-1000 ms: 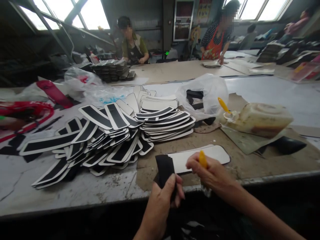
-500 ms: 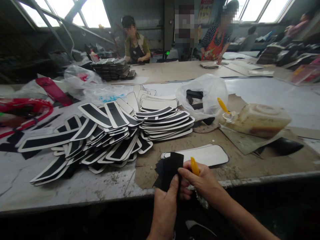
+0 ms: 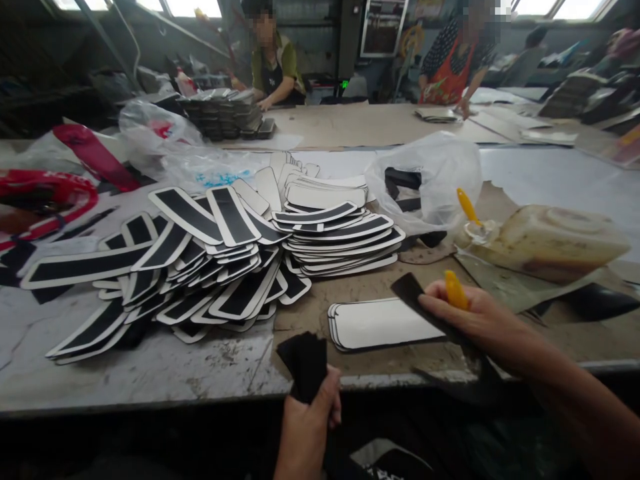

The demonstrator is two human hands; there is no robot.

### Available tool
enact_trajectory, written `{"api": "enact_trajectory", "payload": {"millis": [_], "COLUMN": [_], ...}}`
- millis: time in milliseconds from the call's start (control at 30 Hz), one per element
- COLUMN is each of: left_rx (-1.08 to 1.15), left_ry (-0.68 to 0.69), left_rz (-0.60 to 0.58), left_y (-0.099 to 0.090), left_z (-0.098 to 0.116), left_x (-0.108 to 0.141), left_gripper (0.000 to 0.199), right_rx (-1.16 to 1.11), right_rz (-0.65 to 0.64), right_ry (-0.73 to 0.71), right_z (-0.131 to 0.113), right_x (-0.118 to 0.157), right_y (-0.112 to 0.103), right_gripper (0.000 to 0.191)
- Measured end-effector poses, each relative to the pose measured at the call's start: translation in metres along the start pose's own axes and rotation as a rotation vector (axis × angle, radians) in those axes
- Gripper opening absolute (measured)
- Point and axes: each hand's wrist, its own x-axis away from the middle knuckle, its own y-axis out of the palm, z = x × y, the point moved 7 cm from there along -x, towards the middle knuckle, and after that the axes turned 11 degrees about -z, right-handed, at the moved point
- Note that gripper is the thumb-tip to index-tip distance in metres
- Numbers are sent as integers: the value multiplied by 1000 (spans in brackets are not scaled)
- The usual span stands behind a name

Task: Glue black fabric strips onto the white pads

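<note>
"Black strip came free! Right hand pinched it by the white stack, lower right."

"Left hand clasped the bundle, lower centre, so one strip stood apart."

Dim interior, glare at high windows.

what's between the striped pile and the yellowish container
In the head view, a translucent bag holding black pieces, with a dark scrap at its near edge.
</note>
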Motion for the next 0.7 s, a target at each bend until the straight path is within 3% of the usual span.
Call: {"api": "enact_trajectory", "payload": {"millis": [67, 167, 233, 367, 700], "left_rx": [8, -63, -143, -263, -383], "left_ry": [19, -10, -35, -66, -150], "left_rz": [63, -5, -50, -95, -133], "left_y": [-11, -7, -2, 4, 7], "left_z": [15, 29, 33, 38, 44], "left_x": [-13, -35, -46, -58, -67], "left_gripper": [45, 49, 47, 38, 33], "right_rx": [302, 543, 665, 909, 1019], "right_rz": [-160, -385, -456, -490, -512], "right_ry": [-21, -31, -8, 3, -32], "right_z": [-8, -9, -6, -1, -2], "right_x": [-15, -37, -51, -70, -77], "right_y": [13, 45, 60, 73, 76], "right_gripper": [32, 27, 23, 20, 25]}}
